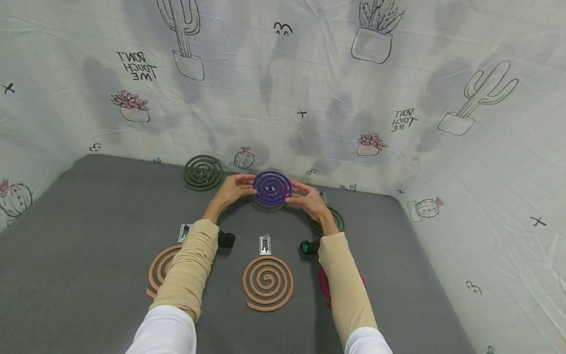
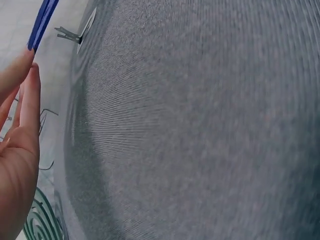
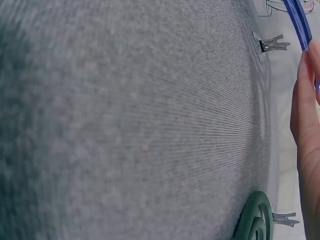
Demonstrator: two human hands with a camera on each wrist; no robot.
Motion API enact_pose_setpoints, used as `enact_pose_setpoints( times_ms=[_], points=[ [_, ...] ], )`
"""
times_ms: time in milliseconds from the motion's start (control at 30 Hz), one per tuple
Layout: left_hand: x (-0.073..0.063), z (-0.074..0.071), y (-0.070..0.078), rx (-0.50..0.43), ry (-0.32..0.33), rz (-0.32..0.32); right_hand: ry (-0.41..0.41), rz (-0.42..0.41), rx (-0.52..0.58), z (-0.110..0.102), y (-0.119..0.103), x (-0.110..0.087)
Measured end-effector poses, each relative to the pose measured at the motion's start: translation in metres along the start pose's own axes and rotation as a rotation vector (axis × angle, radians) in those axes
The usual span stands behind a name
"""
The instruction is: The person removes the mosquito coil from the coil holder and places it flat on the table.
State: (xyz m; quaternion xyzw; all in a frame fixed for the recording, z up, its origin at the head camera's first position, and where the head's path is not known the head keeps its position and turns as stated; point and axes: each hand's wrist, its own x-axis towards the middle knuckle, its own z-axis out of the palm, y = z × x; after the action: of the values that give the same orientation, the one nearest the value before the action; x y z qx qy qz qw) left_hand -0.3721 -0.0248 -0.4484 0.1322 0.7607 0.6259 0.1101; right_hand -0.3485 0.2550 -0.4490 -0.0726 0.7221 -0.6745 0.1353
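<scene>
A purple-blue mosquito coil (image 1: 272,173) is raised above the far part of the grey table, between both hands. My left hand (image 1: 230,191) pinches its left edge between thumb and fingers. On the opposite edge, my right hand (image 1: 313,201) pinches it the same way. Both wrist views catch only the coil's thin rim, in the left one (image 2: 42,22) and the right one (image 3: 298,22). Through the coil's gaps a small metal coil stand (image 1: 270,189) shows behind or below it. The stand (image 2: 77,36) sits on the table apart from the coil in the left wrist view.
Green coils (image 1: 203,173) (image 1: 338,220) lie near the back left and beside the right forearm. Tan coils (image 1: 268,279) (image 1: 155,275) and a partly hidden red coil (image 1: 325,285) lie nearer. Metal stands (image 1: 265,245) (image 1: 183,232) lie among them. A printed cloth (image 1: 283,98) hangs behind.
</scene>
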Motion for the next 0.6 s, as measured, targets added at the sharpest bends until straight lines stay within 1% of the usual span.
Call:
enact_pose_setpoints(
  times_ms=[100,200,300,433,467,567,600],
  points=[
    [0.000,-0.001,0.001,0.013,-0.031,0.005,-0.005,-0.023,0.013,-0.003,0.001,-0.002],
    [-0.001,-0.001,0.003,0.036,-0.038,0.023,0.010,-0.035,0.011,-0.003,0.002,-0.003],
    [-0.003,0.000,0.007,0.057,-0.037,0.040,0.042,-0.023,-0.005,-0.002,0.002,-0.004],
    [-0.005,-0.001,0.008,0.085,-0.041,0.041,0.086,0.001,-0.015,0.000,0.000,-0.007],
    [-0.004,-0.002,0.007,0.083,-0.043,0.046,0.093,0.004,-0.014,0.001,0.000,-0.007],
    [0.000,-0.006,-0.002,0.061,-0.047,0.098,0.100,0.002,-0.001,0.002,0.000,-0.008],
    [0.005,-0.008,-0.010,0.031,-0.053,0.142,0.099,0.003,0.005,0.002,0.000,-0.008]
  ],
)
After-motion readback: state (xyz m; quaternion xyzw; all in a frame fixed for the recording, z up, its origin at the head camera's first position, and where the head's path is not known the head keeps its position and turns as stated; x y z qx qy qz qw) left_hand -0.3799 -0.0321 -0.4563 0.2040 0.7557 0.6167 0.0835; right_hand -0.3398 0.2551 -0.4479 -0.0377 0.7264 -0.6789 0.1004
